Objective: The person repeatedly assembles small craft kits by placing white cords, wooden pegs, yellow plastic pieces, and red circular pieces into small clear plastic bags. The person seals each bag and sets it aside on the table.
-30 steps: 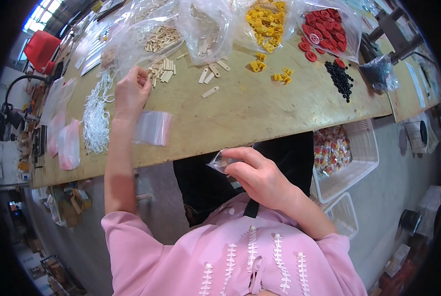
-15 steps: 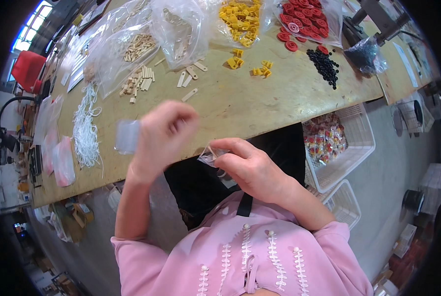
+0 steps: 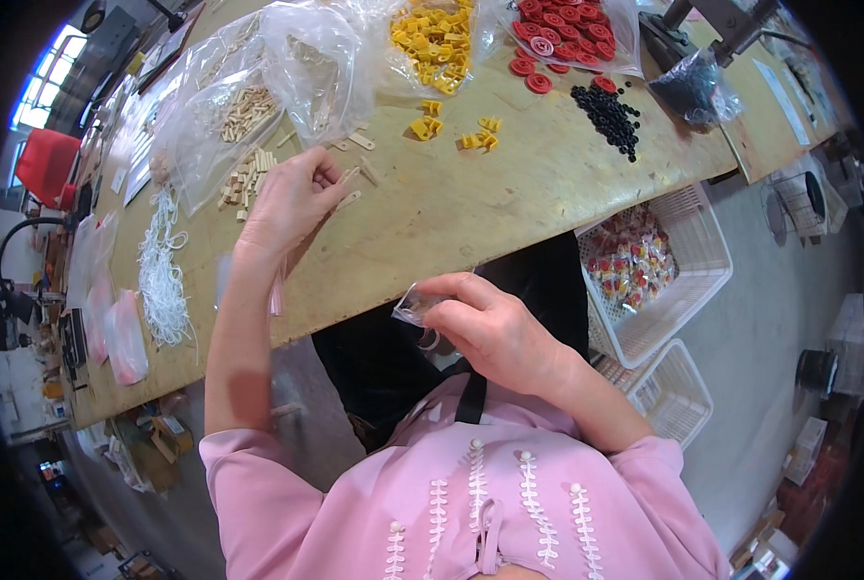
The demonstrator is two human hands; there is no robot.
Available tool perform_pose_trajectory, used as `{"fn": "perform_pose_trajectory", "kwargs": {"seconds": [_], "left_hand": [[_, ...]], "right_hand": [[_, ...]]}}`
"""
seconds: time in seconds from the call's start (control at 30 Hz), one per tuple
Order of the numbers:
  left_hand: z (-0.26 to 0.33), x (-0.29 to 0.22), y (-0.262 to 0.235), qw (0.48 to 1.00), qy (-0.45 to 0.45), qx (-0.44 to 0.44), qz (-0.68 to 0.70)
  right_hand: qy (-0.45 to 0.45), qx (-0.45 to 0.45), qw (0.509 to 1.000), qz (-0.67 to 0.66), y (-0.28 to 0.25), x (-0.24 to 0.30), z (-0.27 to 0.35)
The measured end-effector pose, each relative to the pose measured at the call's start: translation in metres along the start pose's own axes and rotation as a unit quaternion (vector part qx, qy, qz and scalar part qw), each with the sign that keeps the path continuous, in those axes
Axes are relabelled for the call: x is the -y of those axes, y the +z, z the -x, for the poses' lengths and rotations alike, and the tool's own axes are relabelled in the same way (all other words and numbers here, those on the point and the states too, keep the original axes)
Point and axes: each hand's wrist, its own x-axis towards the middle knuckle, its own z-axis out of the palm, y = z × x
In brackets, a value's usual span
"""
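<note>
My left hand (image 3: 292, 201) reaches over the table, thumb and fingers closed in a pinch. At its fingertips is a flat pale wooden strip (image 3: 367, 173); part of the pinch is hidden. More wooden strips with holes (image 3: 361, 141) lie just beyond. A heap of short wooden pegs (image 3: 248, 177) sits to the left of the hand. Close to my body, at the table's front edge, my right hand (image 3: 495, 324) is shut on a small clear plastic bag (image 3: 410, 307). What the bag contains is hard to make out.
Yellow plastic parts (image 3: 434, 43), red discs (image 3: 572, 34) and black rings (image 3: 608, 121) lie along the far side. White strings (image 3: 164, 275) hang at left. A white basket (image 3: 717, 271) of filled packets stands right of my lap, and another white basket (image 3: 691, 396) nearer.
My left hand has moved away from my body to the wooden strips, and its fingers have closed. The right hand stays by my lap with the bag. The view has shifted slightly.
</note>
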Motion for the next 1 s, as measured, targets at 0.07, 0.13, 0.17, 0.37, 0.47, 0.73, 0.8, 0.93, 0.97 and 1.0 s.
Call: {"fn": "perform_pose_trajectory", "kwargs": {"seconds": [0.07, 0.13, 0.17, 0.37, 0.47, 0.73, 0.8, 0.93, 0.97, 1.0], "left_hand": [[0.005, 0.005, -0.001, 0.999, 0.033, -0.017, 0.012], [0.008, 0.007, 0.003, 0.995, 0.027, -0.020, 0.094], [0.013, 0.007, 0.004, 0.990, 0.023, -0.022, 0.136], [0.092, -0.053, 0.020, 0.898, -0.007, 0.024, 0.439], [0.113, -0.063, 0.040, 0.928, 0.121, -0.012, 0.351], [0.108, -0.067, 0.045, 0.964, 0.183, -0.017, 0.195], [0.105, -0.069, 0.045, 0.966, 0.188, -0.004, 0.178], [0.095, -0.079, 0.040, 0.958, 0.212, 0.003, 0.195], [0.092, -0.082, 0.039, 0.954, 0.203, 0.001, 0.220], [0.086, -0.082, 0.035, 0.960, 0.172, -0.030, 0.219]], "right_hand": [[-0.004, 0.001, 1.000, 0.002, 0.001, 0.002, 0.000], [-0.002, -0.005, 1.000, 0.007, 0.000, 0.000, 0.001], [-0.006, -0.009, 1.000, 0.005, -0.001, -0.001, 0.001], [-0.008, -0.023, 1.000, 0.002, -0.006, 0.001, -0.003], [-0.021, -0.027, 0.999, 0.006, -0.003, 0.004, -0.006], [-0.015, -0.015, 1.000, 0.017, -0.011, 0.006, -0.002], [-0.011, -0.017, 1.000, 0.015, -0.012, 0.004, -0.001], [0.000, -0.024, 1.000, 0.020, -0.018, -0.004, 0.004], [0.001, -0.023, 0.999, 0.026, -0.022, -0.006, 0.006], [0.002, -0.022, 0.999, 0.032, -0.027, -0.007, 0.006]]}}
